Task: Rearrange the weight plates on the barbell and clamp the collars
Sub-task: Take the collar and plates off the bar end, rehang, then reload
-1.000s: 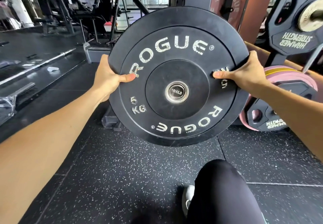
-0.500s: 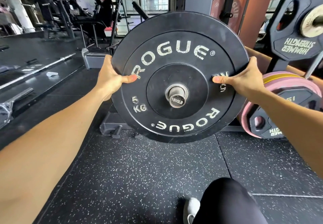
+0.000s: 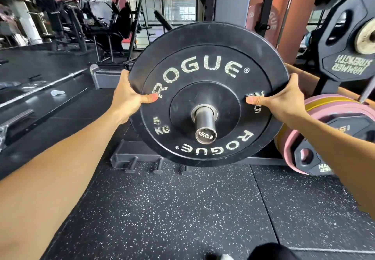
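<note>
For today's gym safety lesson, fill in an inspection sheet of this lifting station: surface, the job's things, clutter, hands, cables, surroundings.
Surface: black speckled rubber floor.
Job's things: black 5 kg plate upright, threaded on the barbell sleeve, whose end sticks out through the plate's hole; no collar seen.
Clutter: small pale object on the floor at left, too small to identify.
Hands: left hand and right hand grip opposite edges of the plate, thumbs on its face.
Cables: nothing seen.
Surroundings: pink plates stacked at right; dark plate stored above them; machines behind.
</note>
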